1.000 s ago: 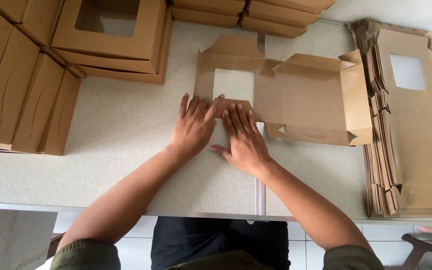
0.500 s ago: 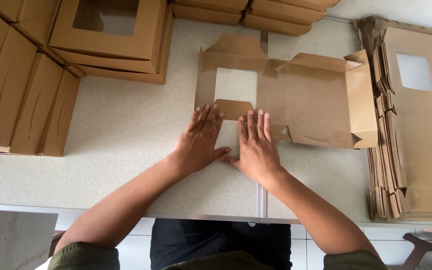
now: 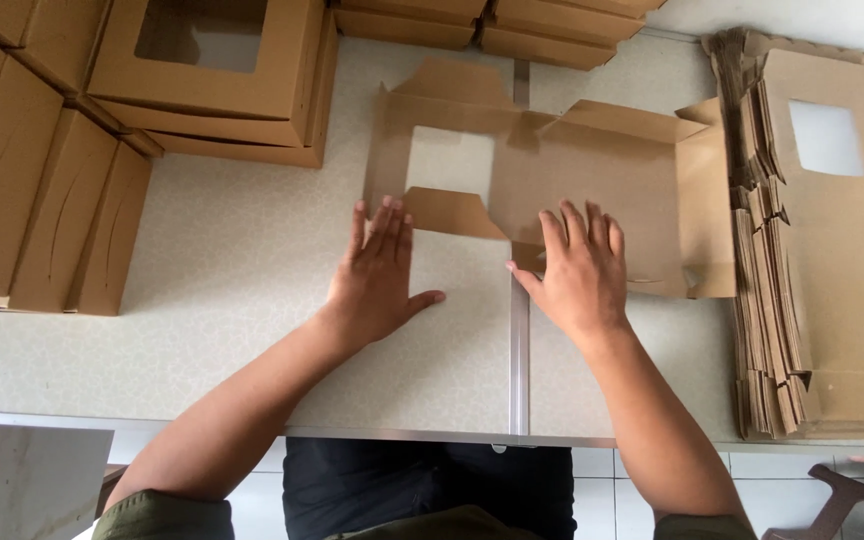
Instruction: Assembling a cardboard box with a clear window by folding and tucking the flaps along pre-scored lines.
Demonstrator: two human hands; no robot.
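Just beyond your spread, flat fingers (image 3: 382, 225) on the worktop (image 3: 212, 270) lies the unfolded cardboard box blank (image 3: 592, 180), fingertips touching its near edge

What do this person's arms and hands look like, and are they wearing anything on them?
Both hands, the left hand and the right hand, are bare: no gloves, rings or watch show. The forearms are uncovered, and short olive-green sleeves end near the elbows.
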